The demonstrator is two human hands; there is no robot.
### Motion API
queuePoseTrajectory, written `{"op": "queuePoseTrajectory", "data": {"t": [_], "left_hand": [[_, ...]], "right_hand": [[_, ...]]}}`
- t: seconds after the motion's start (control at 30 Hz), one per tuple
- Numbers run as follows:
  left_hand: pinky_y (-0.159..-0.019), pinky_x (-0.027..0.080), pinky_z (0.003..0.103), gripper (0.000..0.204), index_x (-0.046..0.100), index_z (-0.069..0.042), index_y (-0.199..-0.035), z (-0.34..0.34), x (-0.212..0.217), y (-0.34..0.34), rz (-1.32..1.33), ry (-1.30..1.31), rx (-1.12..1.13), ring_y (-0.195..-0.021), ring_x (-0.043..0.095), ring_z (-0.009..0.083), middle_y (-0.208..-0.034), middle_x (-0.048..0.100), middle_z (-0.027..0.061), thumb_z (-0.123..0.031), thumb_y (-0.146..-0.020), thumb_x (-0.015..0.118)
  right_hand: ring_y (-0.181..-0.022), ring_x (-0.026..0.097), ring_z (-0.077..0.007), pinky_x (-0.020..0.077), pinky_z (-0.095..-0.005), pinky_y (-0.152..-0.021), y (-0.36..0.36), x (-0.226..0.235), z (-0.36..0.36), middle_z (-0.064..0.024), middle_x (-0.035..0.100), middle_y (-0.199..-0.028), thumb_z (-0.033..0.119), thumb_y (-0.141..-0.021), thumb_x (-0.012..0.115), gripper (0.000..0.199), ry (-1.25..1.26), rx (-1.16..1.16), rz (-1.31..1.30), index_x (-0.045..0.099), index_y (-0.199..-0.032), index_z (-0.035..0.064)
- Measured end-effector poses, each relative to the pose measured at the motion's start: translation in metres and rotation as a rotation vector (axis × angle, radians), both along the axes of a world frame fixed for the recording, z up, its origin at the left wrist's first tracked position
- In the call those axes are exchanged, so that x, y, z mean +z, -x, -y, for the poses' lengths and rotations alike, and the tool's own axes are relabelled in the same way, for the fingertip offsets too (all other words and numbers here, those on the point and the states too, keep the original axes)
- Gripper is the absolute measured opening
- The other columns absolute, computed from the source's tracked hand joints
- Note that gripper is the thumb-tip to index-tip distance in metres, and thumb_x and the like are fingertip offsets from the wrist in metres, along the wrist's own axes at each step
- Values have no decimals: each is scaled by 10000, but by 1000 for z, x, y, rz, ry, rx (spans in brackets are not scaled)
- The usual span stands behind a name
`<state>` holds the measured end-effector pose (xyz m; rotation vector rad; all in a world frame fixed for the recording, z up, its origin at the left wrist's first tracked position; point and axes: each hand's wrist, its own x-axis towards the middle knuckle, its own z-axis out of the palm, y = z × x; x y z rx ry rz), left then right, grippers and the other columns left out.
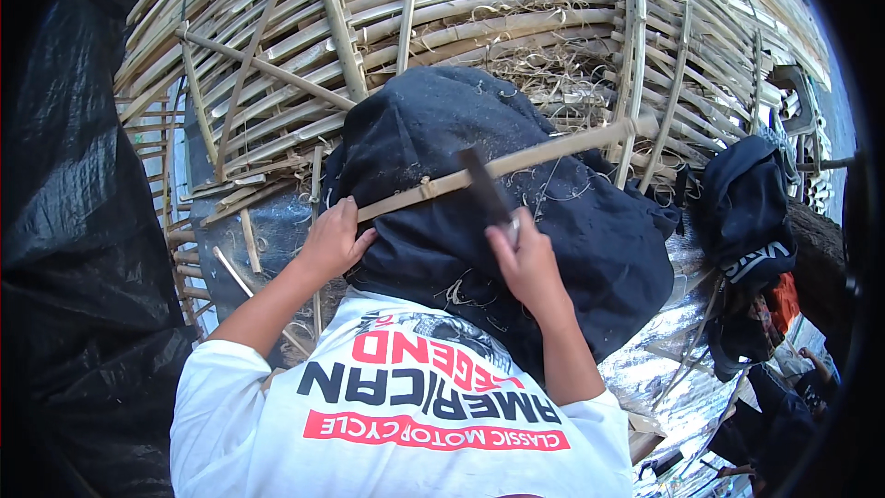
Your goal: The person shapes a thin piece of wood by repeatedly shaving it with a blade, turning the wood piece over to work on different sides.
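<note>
A split bamboo strip (544, 155) slants across my lap, which is covered by a dark cloth (433, 129). My left hand (334, 242) is closed on the strip's left end. In my right hand (532, 267) is a knife (485, 186), its dark blade slightly smeared by motion. The blade lies across the middle of the strip, pointing away from me and to the left. I cannot tell whether its edge cuts into the bamboo. A raised node shows on the strip between my hands.
Beyond my lap stands a large rack of bamboo slats (479, 14) with curled shavings (553, 74) caught on it. Black sheeting (83, 203) hangs at the left. Dark clothing (749, 207) lies at the right. Loose bamboo pieces (250, 240) lie near my left forearm.
</note>
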<state>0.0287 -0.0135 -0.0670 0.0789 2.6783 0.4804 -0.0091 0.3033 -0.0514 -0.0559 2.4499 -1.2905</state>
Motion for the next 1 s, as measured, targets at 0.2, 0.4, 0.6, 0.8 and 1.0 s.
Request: {"op": "queuePoseTrajectory", "data": {"t": [0.2, 0.4, 0.6, 0.8, 1.0], "left_hand": [[-993, 434, 487, 714, 355, 186, -1328, 2, -15, -8, -61, 12, -59, -1166, 511, 504, -1242, 511, 387, -388, -948, 545], [-998, 430, 488, 721, 335, 182, -1332, 12, -16, -7, -7, -31, -28, -1157, 511, 504, -1242, 514, 369, -376, -939, 566], [-960, 462, 477, 737, 392, 205, -1279, 0, -3, -2, 17, -14, -15, -1091, 562, 485, -1175, 556, 366, -408, -926, 599], [-961, 462, 474, 731, 399, 210, -1277, -4, -6, -6, -47, -12, -60, -1095, 563, 478, -1191, 545, 367, -408, -936, 589], [-962, 462, 473, 734, 399, 214, -1276, 3, -6, -6, 12, 10, -14, -1094, 565, 476, -1177, 549, 367, -410, -937, 587]], "right_hand": [[-642, 628, -449, 480, -461, -582, 8, 18, 4, -232, 617, -674, 249, -932, 656, 266, 229, -363, 33, 538, -949, 12], [-453, 487, -230, 412, -357, -495, 12, 19, -1, -121, 519, -559, 174, -933, 657, 236, 126, -75, -83, 515, -969, -12], [-773, 596, -520, 491, -489, -621, -8, 4, 16, -263, 637, -734, 254, -930, 643, 266, 7, 17, -5, 511, -968, 26], [-500, 571, -237, 449, -359, -535, 2, 2, 18, -164, 576, -615, 201, -929, 667, 255, 222, -452, -46, 508, -1010, 18], [-512, 593, -320, 445, -359, -512, 6, 19, 10, -160, 582, -607, 197, -941, 645, 242, 122, -54, -69, 499, -1003, 15]]}}
